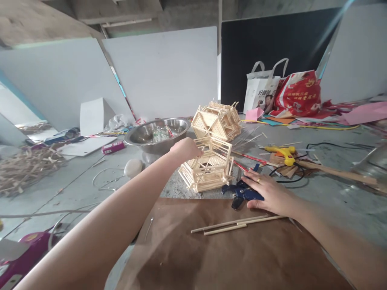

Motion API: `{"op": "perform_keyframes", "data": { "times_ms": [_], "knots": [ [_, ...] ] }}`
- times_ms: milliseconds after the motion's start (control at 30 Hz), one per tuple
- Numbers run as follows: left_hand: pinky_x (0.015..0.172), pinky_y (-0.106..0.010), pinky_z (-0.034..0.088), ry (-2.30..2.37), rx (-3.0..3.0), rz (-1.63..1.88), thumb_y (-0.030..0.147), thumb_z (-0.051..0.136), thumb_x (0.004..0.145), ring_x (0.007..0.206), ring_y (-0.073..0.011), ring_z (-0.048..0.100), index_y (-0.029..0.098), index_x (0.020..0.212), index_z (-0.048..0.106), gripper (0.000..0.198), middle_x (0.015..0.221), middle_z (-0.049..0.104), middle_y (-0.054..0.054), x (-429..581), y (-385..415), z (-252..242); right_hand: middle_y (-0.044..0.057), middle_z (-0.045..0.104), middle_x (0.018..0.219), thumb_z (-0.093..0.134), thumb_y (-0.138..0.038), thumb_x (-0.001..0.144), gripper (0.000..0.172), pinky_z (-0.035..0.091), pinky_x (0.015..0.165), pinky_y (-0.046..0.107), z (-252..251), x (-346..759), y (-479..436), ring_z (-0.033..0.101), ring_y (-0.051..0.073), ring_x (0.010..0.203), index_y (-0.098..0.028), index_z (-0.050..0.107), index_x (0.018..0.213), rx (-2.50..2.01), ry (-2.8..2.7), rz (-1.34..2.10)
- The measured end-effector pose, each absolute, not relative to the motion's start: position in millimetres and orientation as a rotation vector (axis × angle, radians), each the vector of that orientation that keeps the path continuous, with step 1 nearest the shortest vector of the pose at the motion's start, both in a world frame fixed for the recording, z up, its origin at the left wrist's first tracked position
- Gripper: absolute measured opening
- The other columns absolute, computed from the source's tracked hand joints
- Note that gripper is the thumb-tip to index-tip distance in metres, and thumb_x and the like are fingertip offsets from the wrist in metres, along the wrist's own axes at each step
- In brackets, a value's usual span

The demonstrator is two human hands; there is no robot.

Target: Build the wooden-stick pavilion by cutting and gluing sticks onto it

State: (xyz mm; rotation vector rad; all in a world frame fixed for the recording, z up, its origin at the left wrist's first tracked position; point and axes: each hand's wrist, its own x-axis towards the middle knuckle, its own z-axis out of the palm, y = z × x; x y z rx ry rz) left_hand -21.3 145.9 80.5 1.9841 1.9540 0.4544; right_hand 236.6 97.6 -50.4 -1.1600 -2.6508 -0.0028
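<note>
My left hand [186, 149] reaches forward, its fingers closed at the upper left rim of an open frame of thin wooden sticks [208, 179]. Its fingertips are partly hidden, but they appear to pinch that frame. Just behind stands a second, more closed stick structure [216, 123]. My right hand [269, 191], with a ring on one finger, lies over a dark blue hand tool [242, 192], thumb and fingers around its body. The tool's exact kind is unclear. Several loose wooden sticks [225, 229] lie in front on brown paper [187, 262].
Left of the frames stands a metal bowl [142, 141] with clear pieces inside. A yellow glue gun [286, 154] and dark cords lie at right. White [261, 90] and red bags [298, 94] stand behind. A stick pile [24, 169] and purple box [113, 148] are at left.
</note>
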Motion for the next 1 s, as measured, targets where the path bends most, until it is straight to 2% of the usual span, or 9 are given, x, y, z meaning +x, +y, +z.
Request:
{"op": "perform_keyframes", "data": {
  "times_ms": [133,233,867,1000],
  "knots": [
    [0.048,-0.026,0.029,2.192,1.981,0.200,0.039,0.059,0.052,0.052,-0.0154,0.047,0.015,0.054,0.061,0.024,0.051,0.050,-0.002,-18.6,143.1,83.3,0.014,0.039,0.128,0.041,-0.059,0.071,0.068,0.032,0.094,0.044,-53.7,237.3,98.3,0.032,0.027,0.119,-0.014,0.043,0.122,-1.124,-2.617,0.010],
    [0.047,-0.025,0.029,2.193,2.023,0.155,0.041,0.057,0.054,0.052,-0.0135,0.046,0.016,0.058,0.063,0.026,0.054,0.051,-0.002,-16.8,140.9,85.8,0.015,0.039,0.128,0.043,-0.059,0.071,0.067,0.032,0.094,0.045,-54.3,237.2,98.3,0.032,0.028,0.119,-0.015,0.044,0.121,-1.112,-2.597,0.024],
    [0.049,-0.025,0.028,2.212,1.983,0.141,0.042,0.057,0.053,0.052,-0.0139,0.046,0.017,0.055,0.059,0.025,0.054,0.052,-0.002,-20.7,143.5,82.4,0.015,0.040,0.128,0.044,-0.058,0.070,0.066,0.033,0.093,0.045,-56.4,236.9,99.2,0.033,0.028,0.118,-0.015,0.045,0.120,-1.112,-2.584,0.007],
    [0.049,-0.026,0.027,2.189,1.977,0.217,0.039,0.059,0.052,0.052,-0.0149,0.046,0.018,0.049,0.057,0.021,0.049,0.048,-0.001,-21.0,143.4,79.6,0.015,0.040,0.127,0.045,-0.057,0.070,0.065,0.033,0.093,0.045,-57.9,237.8,99.3,0.033,0.028,0.118,-0.016,0.045,0.120,-1.094,-2.568,-0.010]
  ]
}}
